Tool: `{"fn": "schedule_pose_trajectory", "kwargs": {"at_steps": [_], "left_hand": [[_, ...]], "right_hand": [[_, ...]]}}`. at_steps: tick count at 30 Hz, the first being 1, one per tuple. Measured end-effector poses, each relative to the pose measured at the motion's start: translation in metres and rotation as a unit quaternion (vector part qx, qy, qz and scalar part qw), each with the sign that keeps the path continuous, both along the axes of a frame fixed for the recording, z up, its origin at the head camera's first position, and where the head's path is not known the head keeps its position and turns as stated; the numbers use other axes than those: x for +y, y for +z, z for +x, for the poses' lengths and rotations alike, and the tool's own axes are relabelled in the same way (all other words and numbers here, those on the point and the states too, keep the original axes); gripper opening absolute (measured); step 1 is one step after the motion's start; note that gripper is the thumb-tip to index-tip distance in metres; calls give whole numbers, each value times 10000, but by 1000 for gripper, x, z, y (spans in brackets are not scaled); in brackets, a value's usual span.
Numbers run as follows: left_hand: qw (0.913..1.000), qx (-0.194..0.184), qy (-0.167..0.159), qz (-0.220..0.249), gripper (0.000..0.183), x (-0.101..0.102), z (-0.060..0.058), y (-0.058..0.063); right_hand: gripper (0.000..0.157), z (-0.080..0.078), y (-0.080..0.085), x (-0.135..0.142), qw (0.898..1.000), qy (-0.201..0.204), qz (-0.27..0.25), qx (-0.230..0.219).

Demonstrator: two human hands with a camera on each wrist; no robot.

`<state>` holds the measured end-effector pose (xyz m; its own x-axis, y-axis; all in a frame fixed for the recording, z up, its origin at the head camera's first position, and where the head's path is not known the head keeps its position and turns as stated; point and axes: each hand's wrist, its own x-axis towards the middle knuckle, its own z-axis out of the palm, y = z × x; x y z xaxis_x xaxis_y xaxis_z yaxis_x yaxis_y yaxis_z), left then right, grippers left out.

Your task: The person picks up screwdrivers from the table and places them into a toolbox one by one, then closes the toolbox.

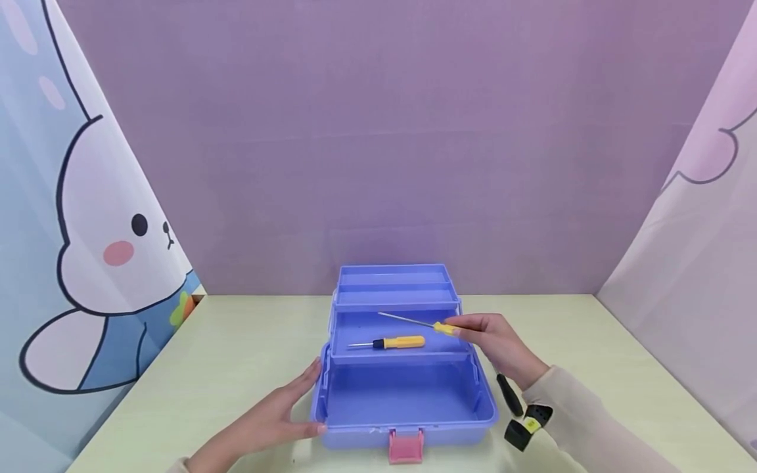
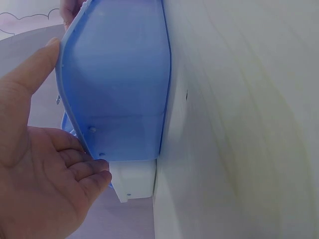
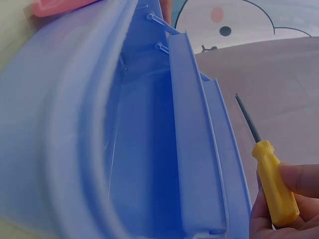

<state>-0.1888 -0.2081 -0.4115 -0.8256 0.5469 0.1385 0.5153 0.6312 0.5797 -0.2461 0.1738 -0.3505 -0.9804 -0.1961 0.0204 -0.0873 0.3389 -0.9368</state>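
A blue toolbox (image 1: 408, 433) with a pink latch (image 1: 405, 448) stands open on the table, its tiers spread toward the back. My right hand (image 1: 493, 341) pinches the yellow handle of a screwdriver (image 3: 273, 186) above the middle tray, shaft pointing left in the head view. A second screwdriver (image 1: 404, 342), yellow with a black collar, lies in that tray. Against the box's left side rests my left hand (image 1: 275, 410), thumb and fingers spread along the rim; in the left wrist view the fingertips (image 2: 102, 174) touch the box's corner.
To the right of the box lies a black-handled tool (image 1: 510, 395), partly behind the right arm. Near it is a black and yellow object (image 1: 528, 427) by the right sleeve. A purple curtain (image 1: 390, 151) hangs behind the pale table (image 1: 248, 341), with printed cloths at both sides.
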Motion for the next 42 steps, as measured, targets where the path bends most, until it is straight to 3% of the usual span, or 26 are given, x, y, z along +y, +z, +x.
{"fn": "schedule_pose_trajectory", "kwargs": {"at_steps": [31,42], "left_hand": [[9999,-157,18,-50,92,2,-2,-2],[9999,31,37,-96,92,1,-2,-2]], "right_hand": [[28,-18,-11,-17,9962,867,-96,-70],[25,-25,-11,-30,9981,610,26,-72]]}}
